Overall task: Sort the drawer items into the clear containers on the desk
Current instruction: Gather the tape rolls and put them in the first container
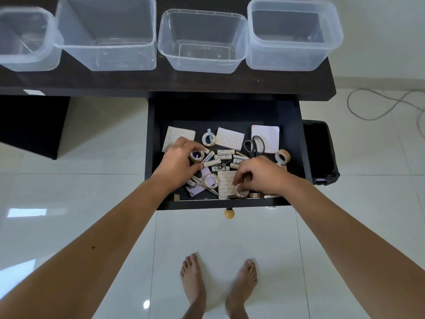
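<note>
The open black drawer [296,143] under the desk holds tape rolls, several white batteries [224,156], scissors [254,145] and paper sheets. My left hand [177,157] grips a small tape roll [196,156] near the drawer's left middle. My right hand [259,174] pinches another tape roll [241,191] by the front wall. A loose tape roll [212,180] lies between my hands, another tape roll [282,157] sits at the right, and a third tape roll [208,138] lies at the back. Several clear containers stand in a row on the desk [161,81].
From left to right stand a small tub [25,38], a large tub [108,33], a lower tub [202,40] and a square tub [292,33], all holding nothing. A black bin [319,148] stands right of the drawer. A cable [379,104] lies on the floor. My bare feet stand below.
</note>
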